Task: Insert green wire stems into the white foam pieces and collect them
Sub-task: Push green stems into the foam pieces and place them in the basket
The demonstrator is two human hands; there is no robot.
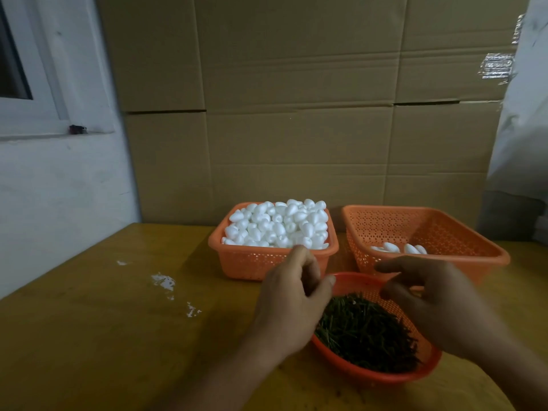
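Observation:
An orange basket (237, 262) at the back centre is heaped with white foam pieces (278, 223). To its right a second orange basket (462, 253) holds a few foam pieces (400, 248). In front, a round orange basket (376, 376) is full of green wire stems (367, 330). My left hand (293, 301) hovers at that basket's left rim, fingers loosely curled with nothing visible in them. My right hand (436, 304) hovers over its right side, fingers spread and empty.
The baskets stand on a yellow-brown wooden table (103, 336) with white foam crumbs (163, 281) on its left half. Stacked cardboard boxes (296, 114) form a wall right behind the baskets. A white wall with a window frame lies to the left.

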